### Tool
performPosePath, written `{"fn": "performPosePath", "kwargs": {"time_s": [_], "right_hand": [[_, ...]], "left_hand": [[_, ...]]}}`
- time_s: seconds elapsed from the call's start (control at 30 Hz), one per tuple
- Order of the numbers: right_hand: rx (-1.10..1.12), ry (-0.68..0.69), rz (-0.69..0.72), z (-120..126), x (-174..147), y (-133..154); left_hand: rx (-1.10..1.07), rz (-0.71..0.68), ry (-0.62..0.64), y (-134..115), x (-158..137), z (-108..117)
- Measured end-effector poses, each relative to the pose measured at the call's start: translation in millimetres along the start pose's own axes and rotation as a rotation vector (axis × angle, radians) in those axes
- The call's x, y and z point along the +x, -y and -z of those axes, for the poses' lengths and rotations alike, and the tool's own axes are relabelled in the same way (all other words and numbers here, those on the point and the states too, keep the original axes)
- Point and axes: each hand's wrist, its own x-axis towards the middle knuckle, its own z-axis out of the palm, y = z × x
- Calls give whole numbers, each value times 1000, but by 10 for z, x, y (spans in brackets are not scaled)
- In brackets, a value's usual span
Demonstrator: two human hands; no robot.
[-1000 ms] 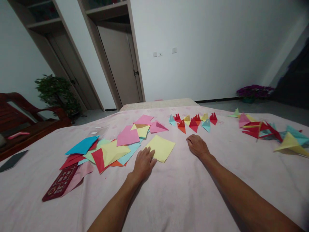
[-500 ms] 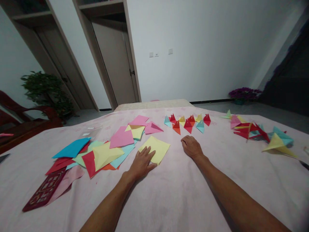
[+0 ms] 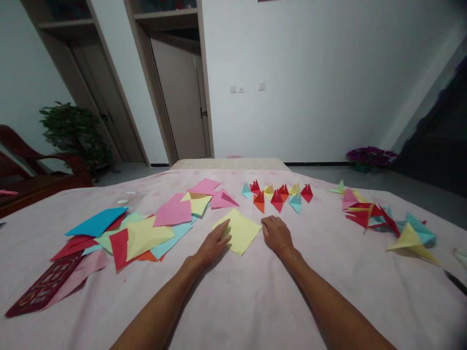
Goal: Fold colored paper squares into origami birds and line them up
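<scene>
A square sheet of yellow paper [image 3: 241,232] lies flat in front of me, turned so that a corner points towards me. My left hand [image 3: 214,244] rests on its left edge, fingers stretched out and thumb apart. At the right corner is my right hand [image 3: 278,234], its fingers curled with the tips at the paper's edge. Beyond the sheet stand several small folded paper birds [image 3: 278,198] in red, yellow, orange and light blue. A folded pink paper [image 3: 223,199] lies just behind the sheet's left side.
Loose coloured sheets [image 3: 146,239] overlap on the left, beside a dark red envelope [image 3: 47,284]. More folded papers [image 3: 368,216] lie on the right, with a dark pen-like object [image 3: 456,282] nearby. A pink tablecloth [image 3: 262,301] covers the table.
My left hand has slid from on top of the yellow paper to its left edge. My right hand has moved left to the paper's right corner. The view has shifted slightly.
</scene>
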Motion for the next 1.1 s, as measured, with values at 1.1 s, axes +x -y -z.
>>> {"fn": "performPosePath", "kwargs": {"time_s": [1.1], "right_hand": [[514,156,283,-33,167,-301]], "left_hand": [[248,26,-180,219,447,-151]]}}
